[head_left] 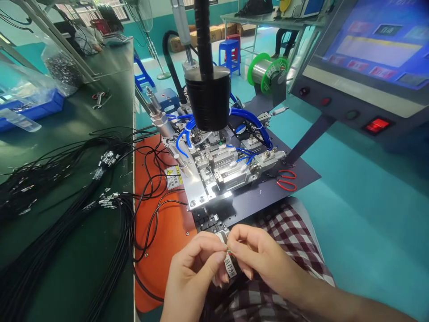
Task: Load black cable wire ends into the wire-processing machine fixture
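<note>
My left hand (197, 264) is closed in a pinch, thumb against forefinger. Facing it, my right hand (259, 252) pinches too, and the fingertips of both hands nearly meet. Between them show tiny red and green wire ends (229, 252), mostly covered by the fingers. A black cable (147, 290) runs from the left and disappears behind my left hand. Just under the fingers lies a white label with printed characters (230, 266), at the near end of a metal machine's track (209, 219). The machine (231, 165) has metal blocks and blue air tubes.
Bundles of black cables (110, 250) with silvery ends lie on the green table (115, 89). An orange board (157, 264) is beside the machine. Red-handled scissors (286, 180) rest on the dark plate. A black nozzle (208, 98) hangs overhead; a control screen (372, 49) stands right.
</note>
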Demonstrator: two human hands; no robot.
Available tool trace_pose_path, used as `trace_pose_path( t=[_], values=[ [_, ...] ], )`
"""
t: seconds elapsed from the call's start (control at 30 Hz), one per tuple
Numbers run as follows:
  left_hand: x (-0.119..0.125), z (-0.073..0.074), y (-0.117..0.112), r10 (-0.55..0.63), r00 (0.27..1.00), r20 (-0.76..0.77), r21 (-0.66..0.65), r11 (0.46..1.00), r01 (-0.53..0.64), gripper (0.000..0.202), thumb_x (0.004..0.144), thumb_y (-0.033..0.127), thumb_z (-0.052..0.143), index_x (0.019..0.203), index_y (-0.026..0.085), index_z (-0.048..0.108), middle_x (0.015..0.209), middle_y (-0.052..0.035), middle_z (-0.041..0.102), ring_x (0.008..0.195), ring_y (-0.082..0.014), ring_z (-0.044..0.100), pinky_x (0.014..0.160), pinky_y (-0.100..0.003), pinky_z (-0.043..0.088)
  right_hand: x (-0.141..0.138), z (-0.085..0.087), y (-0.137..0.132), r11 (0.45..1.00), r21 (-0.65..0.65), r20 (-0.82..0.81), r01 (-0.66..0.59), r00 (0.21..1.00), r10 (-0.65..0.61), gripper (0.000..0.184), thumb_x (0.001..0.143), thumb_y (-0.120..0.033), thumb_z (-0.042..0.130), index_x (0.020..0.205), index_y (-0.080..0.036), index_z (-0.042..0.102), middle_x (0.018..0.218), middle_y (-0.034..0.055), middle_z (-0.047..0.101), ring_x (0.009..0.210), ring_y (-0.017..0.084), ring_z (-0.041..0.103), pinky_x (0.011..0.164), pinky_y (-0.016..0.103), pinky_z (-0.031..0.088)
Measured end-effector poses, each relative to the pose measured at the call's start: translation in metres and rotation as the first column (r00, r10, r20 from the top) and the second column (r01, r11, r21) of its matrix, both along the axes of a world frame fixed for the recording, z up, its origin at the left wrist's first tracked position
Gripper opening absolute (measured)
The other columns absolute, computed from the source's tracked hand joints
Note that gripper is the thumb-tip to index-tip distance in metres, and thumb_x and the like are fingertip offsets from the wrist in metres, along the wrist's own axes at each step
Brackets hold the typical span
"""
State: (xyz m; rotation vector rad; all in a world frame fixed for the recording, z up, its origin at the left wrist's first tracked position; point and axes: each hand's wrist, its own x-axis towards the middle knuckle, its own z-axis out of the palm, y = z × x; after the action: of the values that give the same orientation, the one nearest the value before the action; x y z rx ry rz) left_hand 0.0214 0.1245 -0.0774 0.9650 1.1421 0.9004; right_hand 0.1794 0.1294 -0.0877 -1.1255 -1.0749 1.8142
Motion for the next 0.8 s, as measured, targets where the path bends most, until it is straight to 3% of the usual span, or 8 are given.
trace_pose_path(
  t=[0.1, 0.2, 0.27, 0.37, 0.47, 0.63, 0.8],
  values=[
    [0.005, 0.001, -0.005, 0.076, 0.988, -0.138, 0.085, 0.994, -0.065, 0.008, 0.084, 0.023, 0.062, 0.077, 0.021, 0.063, 0.074, 0.0035, 0.056, 0.047, -0.0054, 0.049, 0.044, -0.016, 0.039, -0.001, 0.004, -0.002, 0.987, 0.151, 0.149, 0.059, 0.985, -0.082, 0.020, 0.091, -0.027, 0.050, 0.072, -0.019, 0.049, 0.064, -0.0045, 0.044, 0.054, 0.010, 0.041, 0.049, 0.022, 0.031],
    [0.004, 0.001, -0.009, 0.142, 0.933, -0.332, 0.355, 0.935, -0.016, 0.011, 0.083, 0.016, 0.060, 0.076, 0.021, 0.066, 0.076, 0.0004, 0.060, 0.063, -0.0114, 0.057, 0.057, -0.019, 0.045, -0.003, 0.003, 0.001, 0.996, 0.082, 0.108, 0.043, 0.993, -0.052, 0.021, 0.091, -0.023, 0.047, 0.070, -0.020, 0.045, 0.055, -0.0070, 0.041, 0.049, 0.009, 0.039, 0.048, 0.022, 0.031],
    [0.002, -0.001, -0.008, 0.107, 0.910, -0.400, 0.399, 0.914, 0.068, 0.012, 0.083, 0.016, 0.059, 0.079, 0.022, 0.068, 0.079, -0.0017, 0.063, 0.073, -0.0152, 0.060, 0.066, -0.022, 0.048, -0.002, -0.001, 0.003, 1.000, 0.006, 0.040, 0.006, 0.999, -0.006, 0.020, 0.092, -0.025, 0.046, 0.073, -0.020, 0.045, 0.050, -0.0092, 0.038, 0.046, 0.009, 0.036, 0.047, 0.022, 0.030],
    [0.001, 0.001, -0.002, -0.037, 0.935, -0.353, 0.173, 0.980, 0.104, 0.014, 0.083, 0.025, 0.063, 0.095, 0.023, 0.068, 0.083, -0.0041, 0.066, 0.077, -0.0185, 0.062, 0.067, -0.025, 0.050, 0.000, -0.007, 0.004, 0.999, 0.035, 0.040, 0.018, 0.999, -0.020, 0.018, 0.093, -0.028, 0.046, 0.077, -0.020, 0.047, 0.054, -0.0088, 0.039, 0.048, 0.009, 0.036, 0.047, 0.022, 0.030],
    [0.006, 0.007, 0.002, -0.051, 0.966, -0.255, -0.048, 0.998, 0.040, 0.025, 0.077, 0.034, 0.068, 0.098, 0.021, 0.068, 0.080, -0.0040, 0.066, 0.072, -0.0183, 0.061, 0.059, -0.024, 0.049, 0.002, -0.009, 0.001, 0.981, 0.188, 0.155, 0.042, 0.985, -0.072, 0.019, 0.094, -0.026, 0.045, 0.077, -0.020, 0.048, 0.065, -0.0058, 0.043, 0.053, 0.009, 0.040, 0.050, 0.022, 0.033],
    [0.013, 0.011, 0.003, 0.070, 0.969, -0.236, -0.087, 0.992, -0.092, 0.018, 0.071, 0.033, 0.075, 0.069, 0.017, 0.069, 0.065, 0.0001, 0.063, 0.062, -0.0120, 0.053, 0.057, -0.019, 0.043, 0.000, -0.007, -0.002, 0.908, 0.418, 0.263, 0.042, 0.950, -0.165, 0.018, 0.092, -0.017, 0.045, 0.074, -0.020, 0.048, 0.075, -0.0027, 0.048, 0.066, 0.012, 0.046, 0.059, 0.024, 0.037],
    [0.010, 0.008, 0.004, 0.114, 0.986, -0.120, -0.180, 0.974, -0.135, 0.022, 0.070, 0.037, 0.076, 0.069, 0.016, 0.068, 0.060, 0.0014, 0.060, 0.053, -0.0083, 0.047, 0.049, -0.017, 0.036, -0.001, -0.010, 0.000, 0.957, 0.284, 0.216, 0.063, 0.968, -0.128, 0.015, 0.092, -0.021, 0.048, 0.078, -0.020, 0.053, 0.075, -0.0037, 0.050, 0.060, 0.010, 0.047, 0.054, 0.023, 0.037]
  ],
)
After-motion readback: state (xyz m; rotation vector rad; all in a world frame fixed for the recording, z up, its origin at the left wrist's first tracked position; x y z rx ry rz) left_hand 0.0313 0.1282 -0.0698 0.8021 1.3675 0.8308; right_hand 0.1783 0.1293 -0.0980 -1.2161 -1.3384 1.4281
